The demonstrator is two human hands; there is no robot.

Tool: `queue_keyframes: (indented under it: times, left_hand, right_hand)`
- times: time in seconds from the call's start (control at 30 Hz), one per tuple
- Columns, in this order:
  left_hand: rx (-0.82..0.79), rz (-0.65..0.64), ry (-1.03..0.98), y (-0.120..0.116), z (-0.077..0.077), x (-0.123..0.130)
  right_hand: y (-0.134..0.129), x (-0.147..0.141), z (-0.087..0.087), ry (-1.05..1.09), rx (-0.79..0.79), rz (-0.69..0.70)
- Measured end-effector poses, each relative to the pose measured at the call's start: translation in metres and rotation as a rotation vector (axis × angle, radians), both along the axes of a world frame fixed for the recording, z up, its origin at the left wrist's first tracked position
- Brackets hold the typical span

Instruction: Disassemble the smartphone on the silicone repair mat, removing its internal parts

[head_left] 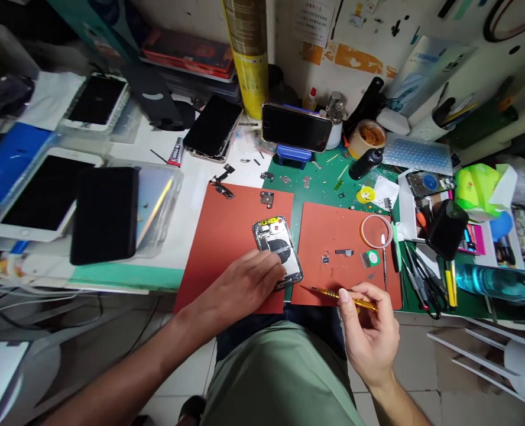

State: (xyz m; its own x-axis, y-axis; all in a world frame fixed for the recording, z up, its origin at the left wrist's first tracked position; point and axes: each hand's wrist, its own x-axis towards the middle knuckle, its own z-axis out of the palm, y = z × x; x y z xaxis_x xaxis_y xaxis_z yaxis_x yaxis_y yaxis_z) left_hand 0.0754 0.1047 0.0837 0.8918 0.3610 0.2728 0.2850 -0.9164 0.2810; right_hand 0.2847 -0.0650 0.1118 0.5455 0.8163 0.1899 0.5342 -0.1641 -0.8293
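An opened phone body (pixel 292 265) with bare inner parts lies tilted on the red mats near the bench's front edge. My left hand (pixel 259 278) is closed over its lower left side, fingers curled onto it; the fingertips are partly hidden. My right hand (pixel 371 331) pinches a gold screwdriver (pixel 329 292) between thumb and fingers, its thin tip pointing left toward the phone, apart from it. Small phone parts (pixel 344 253) lie on the right mat, beside a green-and-silver piece (pixel 370 258). A metal bracket (pixel 266 199) sits on the left mat above the phone.
A phone (pixel 297 127) leans on a blue stand at the back. Further phones (pixel 47 195) lie at left, with a black slab (pixel 105 216). At right are a tape roll (pixel 376 216), tweezers and pliers (pixel 422 278), a blue bottle (pixel 497 284) and a tool box (pixel 404 195).
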Motion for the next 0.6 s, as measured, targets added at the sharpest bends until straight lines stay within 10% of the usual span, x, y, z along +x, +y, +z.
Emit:
queue_keyframes:
  times: [0.3, 0.6]
  left_hand:
    - [-0.143, 0.304, -0.303, -0.031, -0.012, -0.028]
    - [-0.242, 0.331, -0.290, -0.046, -0.015, -0.028]
  right_hand:
    - [0.021, -0.020, -0.006, -0.148, 0.045, 0.212]
    - [0.029, -0.023, -0.009, -0.182, 0.024, 0.224]
